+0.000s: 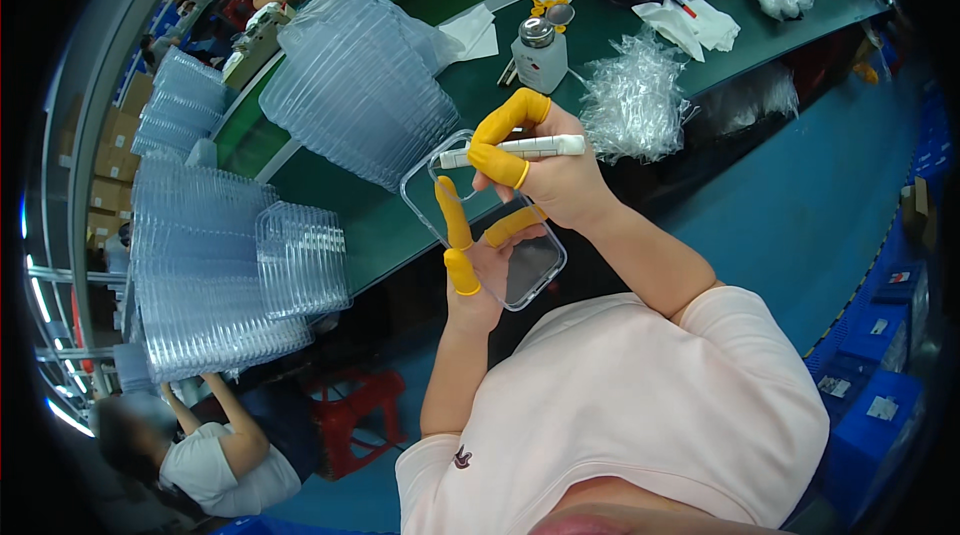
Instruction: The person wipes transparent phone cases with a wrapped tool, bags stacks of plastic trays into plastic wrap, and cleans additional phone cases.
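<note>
We held one clear, flat rectangular plastic case [500, 235] above the green bench edge [400, 225], its long axis running from upper left to lower right. Our left hand [478, 270], in yellow finger cots, gripped it from beneath. Our right hand [545, 170] clamped a white pen-shaped tool [515, 149], lying crosswise with its tip pointing left onto the case's upper end.

Glossy clear plastic case [483, 220], matt white pen [515, 148]

Pale pink short-sleeved shirt, small dark emblem at seven o'clock; yellow finger cots on left hand [478, 270] and right hand [553, 175]
</note>
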The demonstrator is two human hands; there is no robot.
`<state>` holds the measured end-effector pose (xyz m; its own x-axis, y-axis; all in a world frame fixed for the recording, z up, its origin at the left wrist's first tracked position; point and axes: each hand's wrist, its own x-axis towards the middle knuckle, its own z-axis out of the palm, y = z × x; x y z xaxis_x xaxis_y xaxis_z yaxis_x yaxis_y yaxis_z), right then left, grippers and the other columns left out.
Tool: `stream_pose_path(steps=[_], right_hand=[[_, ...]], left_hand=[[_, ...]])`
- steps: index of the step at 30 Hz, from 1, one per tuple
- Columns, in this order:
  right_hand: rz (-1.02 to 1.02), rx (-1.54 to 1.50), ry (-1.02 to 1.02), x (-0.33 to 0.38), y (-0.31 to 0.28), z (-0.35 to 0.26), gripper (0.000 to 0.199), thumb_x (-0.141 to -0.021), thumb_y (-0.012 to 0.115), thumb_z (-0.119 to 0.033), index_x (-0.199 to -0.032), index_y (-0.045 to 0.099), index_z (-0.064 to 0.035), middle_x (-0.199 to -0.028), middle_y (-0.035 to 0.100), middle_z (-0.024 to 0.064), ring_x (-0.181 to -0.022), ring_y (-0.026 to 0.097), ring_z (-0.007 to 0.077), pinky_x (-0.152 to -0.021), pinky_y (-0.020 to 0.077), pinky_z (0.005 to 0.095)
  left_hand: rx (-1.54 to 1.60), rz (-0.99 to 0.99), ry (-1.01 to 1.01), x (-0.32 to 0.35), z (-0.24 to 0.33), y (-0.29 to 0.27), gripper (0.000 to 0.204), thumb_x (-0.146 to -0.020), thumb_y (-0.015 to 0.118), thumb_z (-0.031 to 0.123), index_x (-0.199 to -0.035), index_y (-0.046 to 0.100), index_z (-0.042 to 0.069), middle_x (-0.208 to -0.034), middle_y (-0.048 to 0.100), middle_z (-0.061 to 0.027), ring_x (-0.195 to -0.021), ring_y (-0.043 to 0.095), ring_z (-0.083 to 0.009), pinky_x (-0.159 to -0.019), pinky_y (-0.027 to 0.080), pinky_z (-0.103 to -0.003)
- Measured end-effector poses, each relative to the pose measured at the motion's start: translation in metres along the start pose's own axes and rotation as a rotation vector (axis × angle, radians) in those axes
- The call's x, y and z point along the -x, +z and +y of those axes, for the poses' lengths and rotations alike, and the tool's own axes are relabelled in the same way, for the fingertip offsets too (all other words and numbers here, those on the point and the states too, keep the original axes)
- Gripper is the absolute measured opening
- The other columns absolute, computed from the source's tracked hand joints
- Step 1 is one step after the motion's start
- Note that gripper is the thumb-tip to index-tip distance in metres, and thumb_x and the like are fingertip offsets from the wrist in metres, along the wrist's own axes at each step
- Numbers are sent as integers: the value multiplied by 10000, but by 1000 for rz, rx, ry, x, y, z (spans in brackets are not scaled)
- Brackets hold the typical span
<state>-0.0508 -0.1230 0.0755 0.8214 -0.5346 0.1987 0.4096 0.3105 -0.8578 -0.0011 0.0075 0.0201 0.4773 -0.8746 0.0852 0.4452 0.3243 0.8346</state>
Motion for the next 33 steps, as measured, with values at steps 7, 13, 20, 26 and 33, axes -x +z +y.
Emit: stream_pose_path(steps=[7, 13, 20, 26, 33], right_hand=[[80, 145, -85, 11, 2, 4, 165, -729, 646, -85, -806, 508, -38, -722, 570, 38, -586, 569, 71, -480, 427, 167], [62, 107, -31, 13, 4, 0, 161, -726, 648, -80, -805, 513, -38, -725, 568, 34, -596, 575, 74, -463, 421, 162], [38, 52, -33, 15, 4, 0, 154, -717, 648, -62, -805, 525, -28, -743, 573, 49, -619, 583, 89, -486, 441, 175], [36, 152, -55, 16, 3, 3, 161, -702, 657, -57, -802, 535, -23, -750, 575, 49, -638, 576, 99, -586, 471, 206], [68, -45, -273, 7, -13, 8, 177, -738, 611, -87, -894, 569, -15, -866, 567, 67, -794, 553, 164, -768, 432, 272]], left_hand=[[-22, 11, 30, 9, -5, 7, 821, -729, 435, 646, -1357, 48, 287, -1254, 369, -102, -1042, 486, -309, -855, 384, -436], [-30, 18, 45, 11, -8, 4, 810, -727, 456, 631, -1354, 58, 308, -1246, 380, -107, -1037, 493, -306, -856, 379, -433], [13, 4, 44, 13, -10, 0, 786, -735, 459, 621, -1352, 86, 308, -1239, 389, -109, -1033, 495, -304, -849, 380, -434], [-33, 0, 61, 11, -11, 2, 765, -751, 426, 625, -1353, 101, 282, -1239, 395, -120, -1013, 502, -301, -841, 385, -417], [60, -18, -2, 3, -10, -16, 690, -791, 325, 630, -1348, 136, 270, -1216, 419, -144, -942, 521, -292, -812, 400, -391]])
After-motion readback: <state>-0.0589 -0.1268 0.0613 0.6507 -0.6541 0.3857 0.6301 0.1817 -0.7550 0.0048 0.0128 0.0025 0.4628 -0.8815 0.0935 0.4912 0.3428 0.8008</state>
